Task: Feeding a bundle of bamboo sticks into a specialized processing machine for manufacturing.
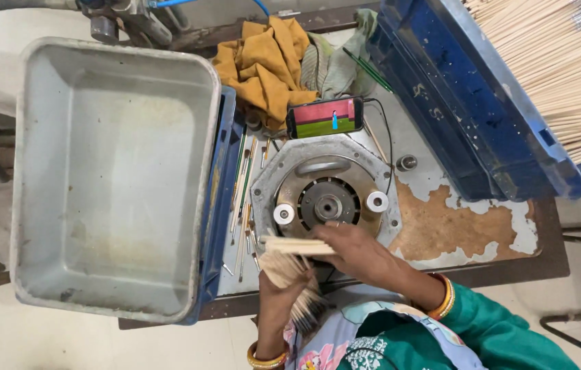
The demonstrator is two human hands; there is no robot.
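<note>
Sitting at a worn tabletop (441, 233) with the paint peeling off. Left hand (283, 291) clamping a fat bundle of thin wooden sticks (290, 277) from below, fanning out a bit at both ends. Right hand (355, 250) pinching a smaller flat batch of sticks (297, 245), lying crosswise just in front of the round metal machine head (328, 199), fingertips nearly touching its rim.

Going by how things lie: barely started, or at least nothing showing for it. Big grey metal tray (112, 171) on the left sitting empty, not one stick in it. Blue crate (482, 89) at the top right holding a heap of plain raw sticks (564, 68), so plenty of stock left. A few loose sticks (244, 199) scattered between tray and machine. Phone (325, 116) propped up behind the machine and playing a video, with a mustard cloth (263, 62) bunched beside it.
</note>
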